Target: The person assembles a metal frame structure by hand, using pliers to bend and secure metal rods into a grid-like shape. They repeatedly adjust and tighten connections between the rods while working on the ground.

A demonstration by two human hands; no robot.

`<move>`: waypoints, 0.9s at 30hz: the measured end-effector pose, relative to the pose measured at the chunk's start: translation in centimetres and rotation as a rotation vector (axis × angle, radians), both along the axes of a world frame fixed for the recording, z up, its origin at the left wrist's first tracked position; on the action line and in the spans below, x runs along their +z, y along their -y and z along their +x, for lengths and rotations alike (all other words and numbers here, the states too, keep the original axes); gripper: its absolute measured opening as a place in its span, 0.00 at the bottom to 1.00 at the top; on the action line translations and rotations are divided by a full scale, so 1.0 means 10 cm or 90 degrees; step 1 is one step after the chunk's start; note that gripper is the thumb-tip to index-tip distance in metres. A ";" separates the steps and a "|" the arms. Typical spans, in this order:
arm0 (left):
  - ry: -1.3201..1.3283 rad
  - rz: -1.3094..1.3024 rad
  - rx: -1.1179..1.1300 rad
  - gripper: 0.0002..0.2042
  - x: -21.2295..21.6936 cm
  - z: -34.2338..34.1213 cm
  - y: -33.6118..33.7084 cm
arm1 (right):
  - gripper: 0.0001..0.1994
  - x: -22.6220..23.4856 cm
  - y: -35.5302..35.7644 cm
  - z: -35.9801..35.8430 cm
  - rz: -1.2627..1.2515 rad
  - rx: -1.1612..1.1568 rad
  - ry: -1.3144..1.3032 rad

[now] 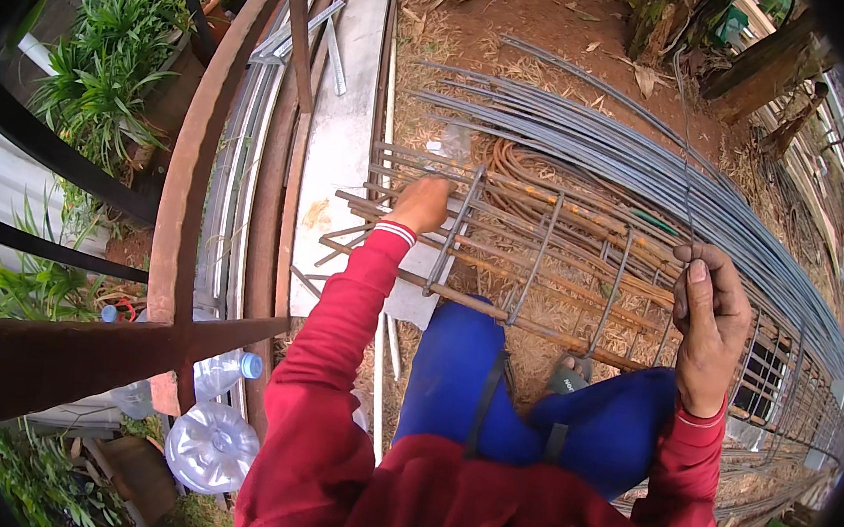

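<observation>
A rusty rebar cage (498, 308) of long bars and square stirrups stretches across in front of my blue-trousered knees. My left hand (423, 203) is closed on a steel bar near the cage's left end, beside the first stirrup (456, 228); its fingertips are hidden below. Raised over the cage on the right, my right hand (713, 324) pinches a thin tie wire (688, 151) between thumb and fingers. The wire runs up and away from the fingers, over the loose rods.
Many loose grey steel rods (575, 118) lie bundled beyond the cage, beside a coil of brown wire (511, 159). A brown metal railing (192, 143) rises at left, near a pale board (343, 116) and a large clear bottle (212, 448). Tree stumps (774, 79) stand far right.
</observation>
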State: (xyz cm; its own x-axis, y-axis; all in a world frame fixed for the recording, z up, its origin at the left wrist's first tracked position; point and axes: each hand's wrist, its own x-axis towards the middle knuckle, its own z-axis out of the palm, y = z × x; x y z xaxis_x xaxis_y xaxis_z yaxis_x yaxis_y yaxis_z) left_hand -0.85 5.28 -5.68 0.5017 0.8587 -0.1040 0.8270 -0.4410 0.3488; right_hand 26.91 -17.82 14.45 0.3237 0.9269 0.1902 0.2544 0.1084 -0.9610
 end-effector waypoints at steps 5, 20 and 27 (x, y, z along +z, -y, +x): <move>-0.082 -0.055 -0.030 0.23 -0.23 0.09 -0.30 | 0.10 -0.25 -0.28 0.01 -0.088 0.082 -0.010; 0.174 -0.061 0.031 0.11 0.01 -0.20 0.04 | 0.18 -1.34 -1.47 -0.30 -0.246 0.244 0.379; 0.214 0.039 0.060 0.12 0.01 -0.15 0.10 | 0.18 -1.89 -1.80 -0.58 -0.235 0.309 0.423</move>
